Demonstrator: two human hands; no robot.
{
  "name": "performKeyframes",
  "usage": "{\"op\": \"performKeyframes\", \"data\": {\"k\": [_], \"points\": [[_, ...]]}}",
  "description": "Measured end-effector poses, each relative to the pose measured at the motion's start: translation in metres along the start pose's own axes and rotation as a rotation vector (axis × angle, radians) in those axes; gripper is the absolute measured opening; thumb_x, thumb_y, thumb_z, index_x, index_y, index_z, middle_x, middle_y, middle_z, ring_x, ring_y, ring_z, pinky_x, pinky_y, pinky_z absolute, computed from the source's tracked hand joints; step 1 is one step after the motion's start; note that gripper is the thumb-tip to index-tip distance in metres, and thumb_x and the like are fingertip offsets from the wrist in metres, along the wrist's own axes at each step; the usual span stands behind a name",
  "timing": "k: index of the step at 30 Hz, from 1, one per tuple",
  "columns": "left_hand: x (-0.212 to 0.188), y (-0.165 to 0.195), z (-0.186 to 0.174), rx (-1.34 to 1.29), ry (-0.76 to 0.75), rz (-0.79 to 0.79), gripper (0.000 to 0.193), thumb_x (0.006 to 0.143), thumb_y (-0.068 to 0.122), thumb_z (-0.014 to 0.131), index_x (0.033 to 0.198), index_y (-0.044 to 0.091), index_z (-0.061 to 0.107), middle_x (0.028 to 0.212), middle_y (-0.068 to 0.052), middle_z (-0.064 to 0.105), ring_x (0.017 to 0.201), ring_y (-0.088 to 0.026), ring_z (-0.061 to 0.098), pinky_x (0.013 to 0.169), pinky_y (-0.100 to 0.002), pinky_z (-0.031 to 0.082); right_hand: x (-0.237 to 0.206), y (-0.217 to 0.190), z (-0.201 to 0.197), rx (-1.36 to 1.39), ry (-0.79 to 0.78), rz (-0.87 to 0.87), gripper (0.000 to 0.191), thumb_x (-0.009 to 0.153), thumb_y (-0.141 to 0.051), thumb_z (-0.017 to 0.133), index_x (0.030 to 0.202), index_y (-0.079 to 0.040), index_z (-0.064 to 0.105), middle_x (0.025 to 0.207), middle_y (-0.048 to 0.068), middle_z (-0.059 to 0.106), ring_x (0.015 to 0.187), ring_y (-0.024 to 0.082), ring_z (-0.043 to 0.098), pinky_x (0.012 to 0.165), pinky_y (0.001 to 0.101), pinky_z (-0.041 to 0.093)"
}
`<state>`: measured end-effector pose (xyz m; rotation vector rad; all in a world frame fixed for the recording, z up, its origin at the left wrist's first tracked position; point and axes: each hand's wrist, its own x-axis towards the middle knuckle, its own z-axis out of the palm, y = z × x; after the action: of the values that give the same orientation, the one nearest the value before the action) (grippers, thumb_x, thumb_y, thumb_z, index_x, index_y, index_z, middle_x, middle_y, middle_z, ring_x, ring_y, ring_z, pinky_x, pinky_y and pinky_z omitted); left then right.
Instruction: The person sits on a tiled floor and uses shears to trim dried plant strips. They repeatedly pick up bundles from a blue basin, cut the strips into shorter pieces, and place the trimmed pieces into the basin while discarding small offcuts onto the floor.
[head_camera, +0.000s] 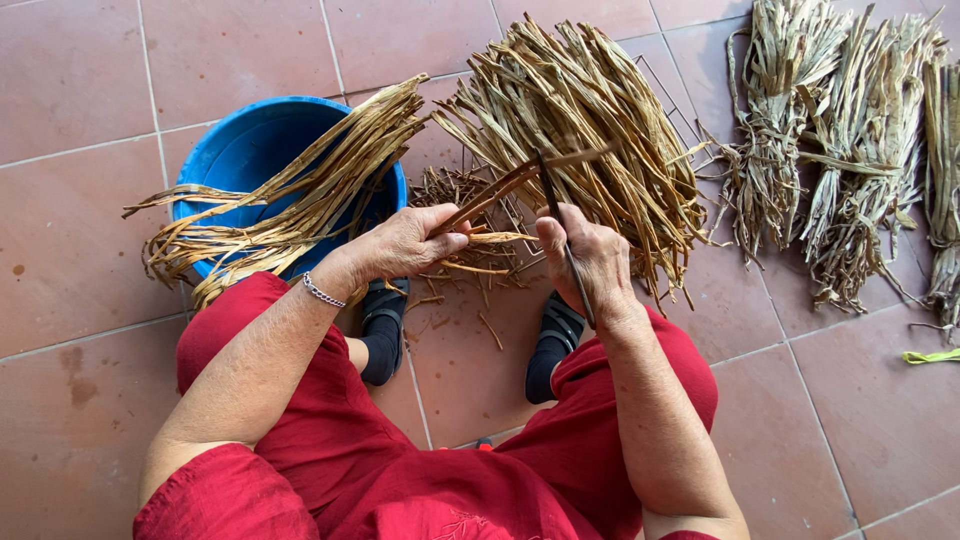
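My left hand (408, 243) pinches a long dried plant strip (500, 186) that runs up and to the right. My right hand (585, 258) grips a thin dark blade (553, 205) whose tip meets that strip. Short trimmed scraps (470, 260) lie on the tiles between my hands. A big pile of dried strips (580, 120) lies just beyond my right hand. Wet golden strips (290, 200) hang over the rim of a blue tub (240, 145) beside my left hand.
Tied bundles of dried leaves (850, 150) lie at the upper right on the red floor tiles (70, 90). My feet in black sandals (385, 320) rest below the hands. A small green strip (930, 356) sits at the right edge.
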<state>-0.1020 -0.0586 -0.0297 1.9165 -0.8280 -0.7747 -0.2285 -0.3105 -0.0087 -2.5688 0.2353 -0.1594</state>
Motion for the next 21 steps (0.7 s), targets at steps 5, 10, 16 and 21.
{"op": "performKeyframes", "data": {"k": [5, 10, 16, 21], "points": [[0.001, 0.005, -0.002, -0.021, 0.017, -0.012, 0.032, 0.1, 0.033, 0.064, 0.12, 0.009, 0.063, 0.091, -0.003, 0.064, 0.088, -0.011, 0.058, 0.078, -0.029, 0.051, 0.002, 0.008, 0.002, 0.098, 0.114, -0.081, 0.069, 0.105, -0.069, 0.027, 0.114, -0.015, 0.069, 0.074, 0.008, 0.069, 0.072, 0.028, 0.071, 0.065, 0.043, 0.056], [-0.011, 0.012, -0.023, -0.032, 0.146, 0.072, 0.055, 0.084, 0.031, 0.083, 0.123, 0.004, 0.057, 0.091, 0.0, 0.057, 0.084, -0.009, 0.054, 0.071, -0.028, 0.049, -0.002, 0.011, -0.009, 0.453, 0.203, -0.071, 0.078, 0.104, -0.073, 0.029, 0.117, -0.007, 0.068, 0.064, -0.002, 0.05, 0.057, 0.01, 0.052, 0.05, 0.0289, 0.043], [-0.016, -0.012, -0.04, -0.31, 0.391, -0.092, 0.024, 0.099, 0.024, 0.067, 0.115, 0.007, 0.072, 0.079, 0.006, 0.057, 0.067, -0.004, 0.048, 0.056, -0.022, 0.04, -0.015, 0.022, -0.036, 0.947, 0.328, 0.075, 0.084, 0.102, -0.074, 0.035, 0.119, 0.002, 0.065, 0.066, -0.003, 0.046, 0.051, 0.007, 0.041, 0.046, 0.023, 0.032], [0.013, -0.032, -0.045, -0.598, 0.572, 0.051, 0.023, 0.111, 0.026, 0.055, 0.104, 0.006, 0.062, 0.074, 0.001, 0.06, 0.061, -0.008, 0.056, 0.056, -0.023, 0.048, -0.03, 0.036, -0.055, 1.089, 0.387, 0.106, 0.087, 0.103, -0.075, 0.033, 0.122, 0.005, 0.062, 0.069, 0.001, 0.046, 0.054, 0.01, 0.04, 0.05, 0.0245, 0.034]]}}
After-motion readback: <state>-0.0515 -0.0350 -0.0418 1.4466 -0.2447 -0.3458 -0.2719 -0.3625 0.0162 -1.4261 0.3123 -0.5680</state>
